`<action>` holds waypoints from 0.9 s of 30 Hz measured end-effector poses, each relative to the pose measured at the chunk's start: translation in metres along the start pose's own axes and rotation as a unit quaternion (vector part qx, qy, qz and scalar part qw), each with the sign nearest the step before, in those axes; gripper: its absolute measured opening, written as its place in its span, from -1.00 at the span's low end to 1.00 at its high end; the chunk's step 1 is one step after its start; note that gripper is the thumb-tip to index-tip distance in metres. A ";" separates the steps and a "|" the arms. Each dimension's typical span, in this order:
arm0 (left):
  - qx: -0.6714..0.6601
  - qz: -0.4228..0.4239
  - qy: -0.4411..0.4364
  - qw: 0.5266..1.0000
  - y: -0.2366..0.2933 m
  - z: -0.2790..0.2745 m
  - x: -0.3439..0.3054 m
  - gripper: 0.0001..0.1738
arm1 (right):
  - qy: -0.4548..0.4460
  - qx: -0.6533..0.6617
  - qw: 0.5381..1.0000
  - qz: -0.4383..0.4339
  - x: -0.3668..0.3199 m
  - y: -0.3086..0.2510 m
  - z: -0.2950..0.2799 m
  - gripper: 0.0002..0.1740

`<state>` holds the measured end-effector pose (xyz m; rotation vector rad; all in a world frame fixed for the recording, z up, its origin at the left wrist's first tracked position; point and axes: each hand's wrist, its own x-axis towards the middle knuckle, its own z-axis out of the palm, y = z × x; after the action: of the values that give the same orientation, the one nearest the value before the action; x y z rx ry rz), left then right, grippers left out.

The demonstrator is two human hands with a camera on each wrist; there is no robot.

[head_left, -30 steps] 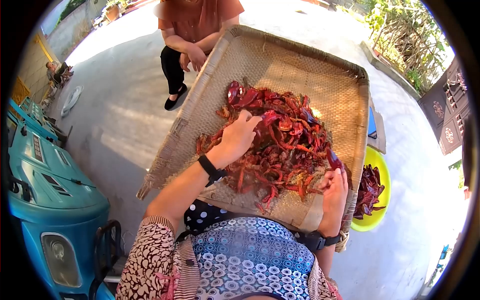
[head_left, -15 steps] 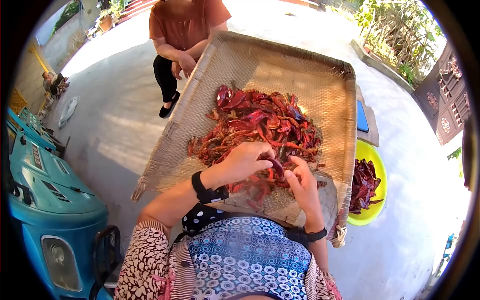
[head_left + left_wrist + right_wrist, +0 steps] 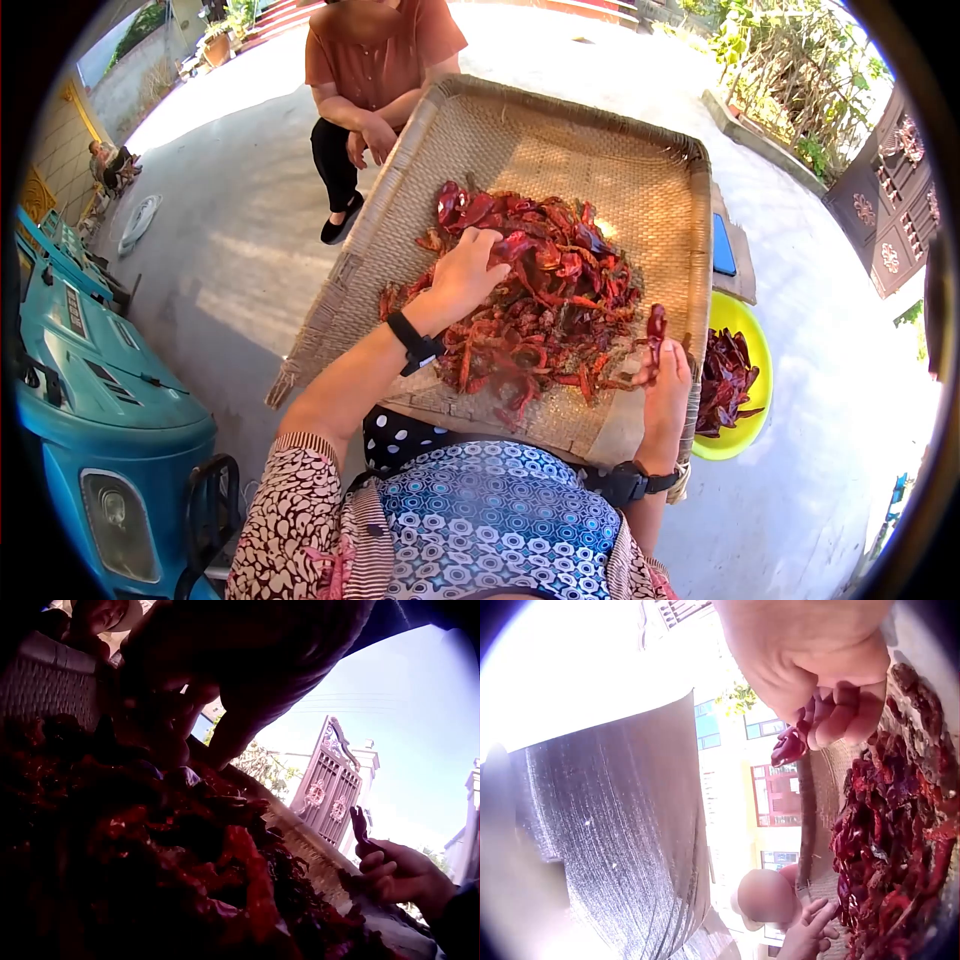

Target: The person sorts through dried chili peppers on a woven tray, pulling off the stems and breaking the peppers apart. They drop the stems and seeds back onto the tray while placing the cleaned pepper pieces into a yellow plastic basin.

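A heap of dried red chili peppers (image 3: 560, 270) lies in a large woven bamboo tray (image 3: 650, 190) across the person's lap. The left hand (image 3: 463, 280) reaches over the heap's near-left part, its fingertips right at a glossy pepper. In the right wrist view the left hand's fingers (image 3: 807, 934) look fairly straight. The right hand (image 3: 667, 390) pinches one dark red chili pepper (image 3: 656, 328) upright by the tray's right side. That pepper (image 3: 360, 825) also shows in the left wrist view, sticking up from the thumb and fingers.
Beyond the tray's right edge stands a yellow-green basin (image 3: 760, 350) with dark chili peppers (image 3: 728, 385) inside. A blue phone (image 3: 722, 245) rests on cardboard (image 3: 738, 275). Another person (image 3: 370, 60) squats at the tray's far left. A teal vehicle (image 3: 110, 400) stands at left.
Half a second ago both hands met at a pepper over the heap's near side. Now the left is back farther over the heap, and the right has swung rightward with a pepper.
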<state>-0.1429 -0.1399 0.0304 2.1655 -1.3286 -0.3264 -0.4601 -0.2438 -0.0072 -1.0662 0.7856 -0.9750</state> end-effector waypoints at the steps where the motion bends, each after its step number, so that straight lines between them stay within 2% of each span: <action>1: -0.001 -0.017 0.003 1.000 0.001 -0.001 0.005 -0.39 | 0.043 0.092 0.995 -0.012 0.003 -0.003 -0.009 -0.72; 2: 0.003 -0.014 0.006 1.000 -0.002 0.003 0.009 -0.38 | 0.085 0.183 0.979 -0.025 0.007 -0.006 -0.017 -0.69; 3: 0.007 -0.010 0.010 1.000 -0.004 0.008 0.015 -0.37 | 0.078 0.260 0.962 -0.038 0.008 -0.006 -0.024 -0.63; 6: 0.006 0.001 0.017 1.000 -0.008 0.019 0.022 -0.40 | 0.108 0.263 0.959 -0.004 0.005 -0.001 -0.027 -0.60; 9: -0.005 0.008 0.007 1.000 -0.001 0.018 0.021 -0.47 | 0.081 0.172 0.982 0.023 -0.008 0.006 -0.005 -0.66; 11: -0.012 0.009 0.009 1.000 0.004 0.017 0.013 -0.53 | 0.033 0.093 0.995 0.002 -0.011 0.015 0.004 -0.70; 14: -0.036 -0.032 -0.046 0.998 0.010 0.012 0.000 -0.58 | -0.037 -0.005 0.999 0.011 -0.018 0.016 0.028 -0.77; 15: -0.032 -0.012 -0.079 0.996 0.003 0.013 0.001 -0.61 | -0.066 -0.049 0.997 0.012 -0.018 0.017 0.034 -0.78; 20: -0.005 0.067 0.005 0.998 -0.001 0.026 -0.024 -0.68 | -0.206 -0.147 0.967 0.029 -0.017 0.032 0.055 -0.79; 22: -0.020 0.099 0.030 0.994 0.002 0.025 -0.032 -0.70 | -0.207 -0.166 0.964 0.010 -0.015 0.037 0.059 -0.71; 25: -0.022 0.149 0.004 0.989 0.011 0.026 -0.049 -0.73 | -0.173 -0.182 0.967 -0.049 -0.019 0.032 0.071 -0.60; 27: -0.027 0.154 -0.060 0.986 0.021 0.024 -0.063 -0.75 | -0.192 -0.238 0.949 -0.080 -0.017 0.033 0.073 -0.63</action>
<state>-0.2003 -0.1006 0.0177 1.8834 -1.6742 -0.3700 -0.3935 -0.1974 -0.0151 -1.7032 0.6265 -0.6874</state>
